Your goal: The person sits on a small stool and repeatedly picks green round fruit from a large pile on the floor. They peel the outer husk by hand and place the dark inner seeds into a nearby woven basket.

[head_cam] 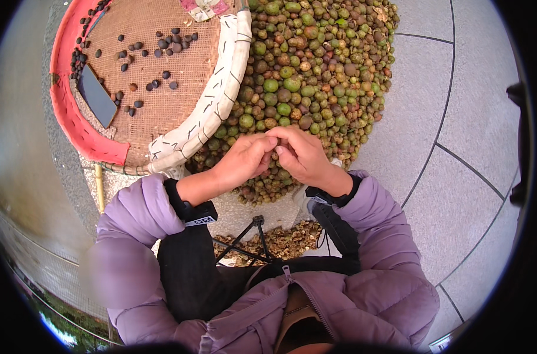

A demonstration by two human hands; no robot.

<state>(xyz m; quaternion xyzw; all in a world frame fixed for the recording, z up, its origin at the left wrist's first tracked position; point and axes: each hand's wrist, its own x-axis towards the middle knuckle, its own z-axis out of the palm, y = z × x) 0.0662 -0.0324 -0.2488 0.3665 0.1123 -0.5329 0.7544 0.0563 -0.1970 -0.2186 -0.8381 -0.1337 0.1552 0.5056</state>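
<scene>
My left hand and my right hand meet at the fingertips over the near part of a big heap of round green and brown fruits. The fingers of both hands are bent around something small between them, mostly hidden; what it is, and which hand holds it, I cannot tell. Left of the heap lies a round woven bamboo tray, its rim wrapped in stitched white cloth and red cloth. Dark round seeds or nuts are scattered on the tray.
A dark phone-like slab lies on the tray's left side. Below my hands are a black folding metal frame and a pile of brown husks. Grey paving extends on the right. A bamboo stick shows under the tray.
</scene>
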